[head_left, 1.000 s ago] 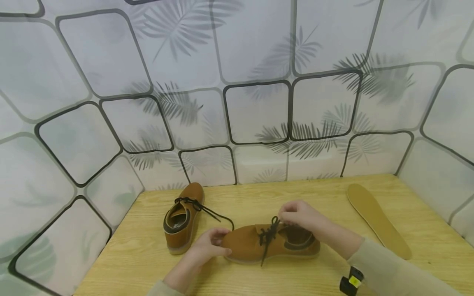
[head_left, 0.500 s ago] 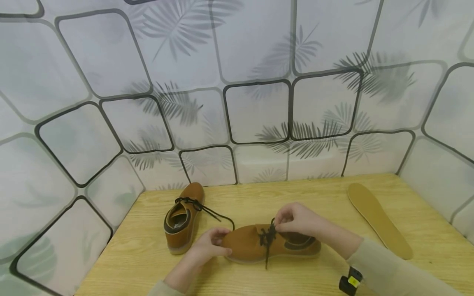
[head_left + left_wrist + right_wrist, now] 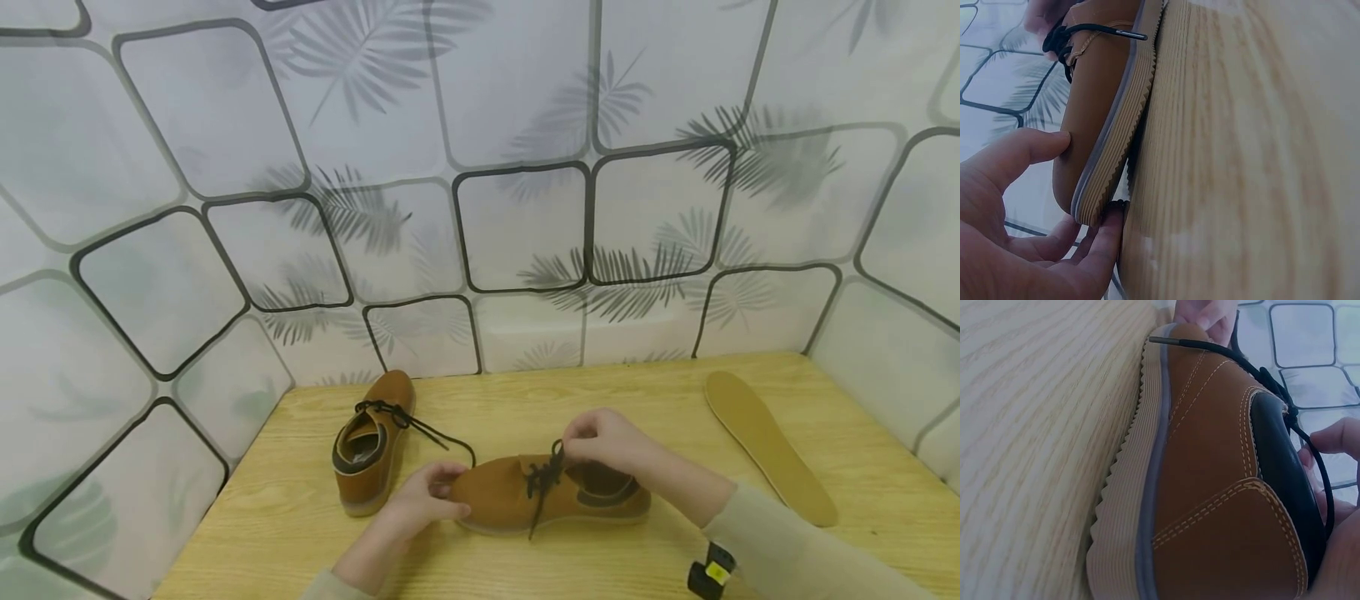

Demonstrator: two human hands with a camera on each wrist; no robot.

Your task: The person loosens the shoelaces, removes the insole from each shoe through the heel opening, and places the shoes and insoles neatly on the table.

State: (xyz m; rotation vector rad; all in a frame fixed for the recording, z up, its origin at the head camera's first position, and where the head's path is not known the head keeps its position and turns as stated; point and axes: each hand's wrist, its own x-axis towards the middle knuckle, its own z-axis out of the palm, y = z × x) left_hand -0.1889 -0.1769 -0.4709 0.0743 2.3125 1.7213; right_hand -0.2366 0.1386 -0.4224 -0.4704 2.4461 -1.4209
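Note:
A brown shoe point(image 3: 495, 492) with dark trim lies sole-down on the wood-grain table point(image 3: 315, 542), its toe to the left. My left hand point(image 3: 416, 500) holds the toe, thumb on the near side and fingers reaching around the front and under the sole edge. Above the opening, my right hand point(image 3: 609, 437) pinches a loop of the black shoelace point(image 3: 543, 479) between thumb and fingertips. One lace end point(image 3: 1191, 344) hangs over the side of the shoe, its tip near the sole. The palm partly hides the shoe's opening in the head view.
A second brown shoe point(image 3: 396, 393) stands at the back left, its lace trailing toward the held shoe's toe. A tan insole point(image 3: 772, 450) lies at the right. Patterned wall covering point(image 3: 525, 233) rises behind the table and on both sides.
The right hand went left to the lace knot, then drew back slightly right with the loop. The hanging lace end swung right and back. Left hand and shoe stayed put.

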